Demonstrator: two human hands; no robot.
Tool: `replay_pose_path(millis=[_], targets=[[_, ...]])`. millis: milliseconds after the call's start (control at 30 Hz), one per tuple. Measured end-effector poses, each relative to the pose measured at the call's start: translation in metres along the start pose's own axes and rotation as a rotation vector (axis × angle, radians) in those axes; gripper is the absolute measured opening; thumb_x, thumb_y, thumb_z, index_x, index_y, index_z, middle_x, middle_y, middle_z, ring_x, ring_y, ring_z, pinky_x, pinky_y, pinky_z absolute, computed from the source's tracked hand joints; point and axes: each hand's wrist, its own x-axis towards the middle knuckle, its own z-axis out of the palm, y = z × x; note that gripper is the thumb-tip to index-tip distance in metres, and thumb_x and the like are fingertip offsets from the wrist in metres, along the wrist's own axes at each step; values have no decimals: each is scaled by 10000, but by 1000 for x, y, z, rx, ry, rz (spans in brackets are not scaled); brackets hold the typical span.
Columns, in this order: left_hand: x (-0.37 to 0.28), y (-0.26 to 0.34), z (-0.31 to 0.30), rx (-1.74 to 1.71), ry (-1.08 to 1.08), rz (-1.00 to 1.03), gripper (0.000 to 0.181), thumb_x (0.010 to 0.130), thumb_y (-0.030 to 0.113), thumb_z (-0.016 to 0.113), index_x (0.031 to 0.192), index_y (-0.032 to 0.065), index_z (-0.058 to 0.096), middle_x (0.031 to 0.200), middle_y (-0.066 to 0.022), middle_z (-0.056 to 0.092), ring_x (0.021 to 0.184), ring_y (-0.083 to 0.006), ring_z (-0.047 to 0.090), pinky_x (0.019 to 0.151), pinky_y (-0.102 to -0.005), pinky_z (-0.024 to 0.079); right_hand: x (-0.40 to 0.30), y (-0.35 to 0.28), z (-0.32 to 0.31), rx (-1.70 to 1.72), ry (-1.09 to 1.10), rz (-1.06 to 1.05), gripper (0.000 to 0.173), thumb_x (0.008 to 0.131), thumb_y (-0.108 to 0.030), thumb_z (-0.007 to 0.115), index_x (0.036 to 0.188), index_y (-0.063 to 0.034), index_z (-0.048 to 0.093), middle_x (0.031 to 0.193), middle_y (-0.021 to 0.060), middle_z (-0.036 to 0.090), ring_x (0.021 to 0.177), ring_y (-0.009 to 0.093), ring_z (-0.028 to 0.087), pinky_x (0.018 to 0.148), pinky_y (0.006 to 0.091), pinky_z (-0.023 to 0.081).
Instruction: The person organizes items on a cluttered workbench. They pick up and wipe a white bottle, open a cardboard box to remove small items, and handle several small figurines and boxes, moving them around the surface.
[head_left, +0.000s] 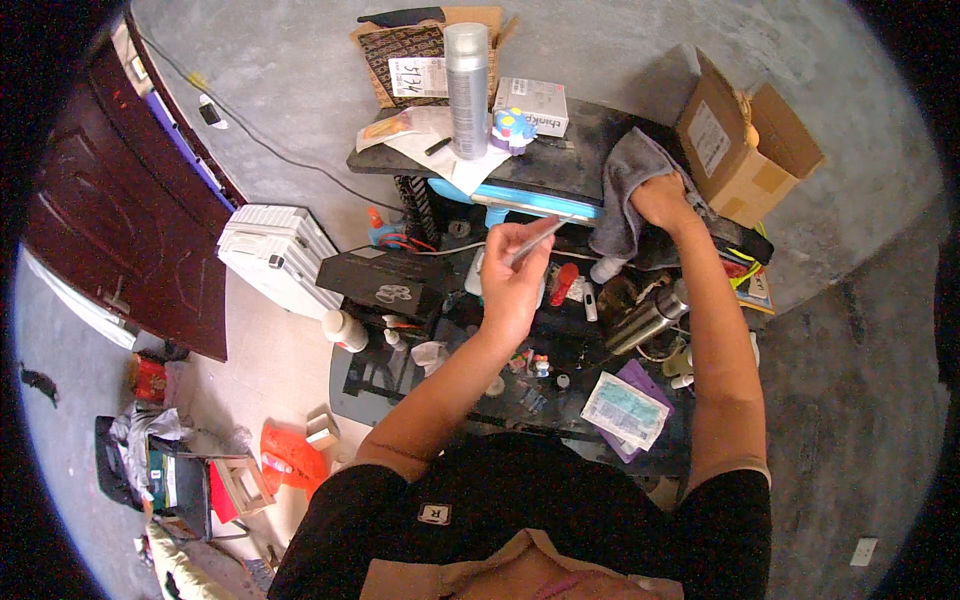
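My left hand (513, 271) is raised over the desk and grips a thin, flat greyish object (535, 241), seen nearly edge-on; I cannot tell what it is. My right hand (661, 201) presses into a grey cloth (628, 169), its fingertips partly hidden in the folds. That cloth drapes over the right end of the black upper shelf (570, 161) and hangs down its front. Just beyond my left hand, a light-blue object (536, 201) lies under the shelf's front edge. Below the hands are a red item (564, 283) and a steel vacuum flask (649, 321), which leans.
On the shelf stand a spray can (468, 94), a blue figurine (514, 131), a small box (532, 105) and an open carton (750, 142). A black box (382, 283) and a white bottle (345, 331) occupy the desk's left side. Packets (625, 411) lie near my body.
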Motion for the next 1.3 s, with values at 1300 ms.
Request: replay_pose_path(millis=[1300], targets=[[67, 21, -15, 1102, -102, 761, 390, 850, 134, 653, 1219, 48, 562, 1072, -147, 630, 954, -332, 600, 831, -418, 487, 0, 2, 3, 60, 41, 42, 599, 926, -464, 321, 1421, -140, 419, 1517, 110, 330, 1407, 322, 277, 1114, 519, 180]])
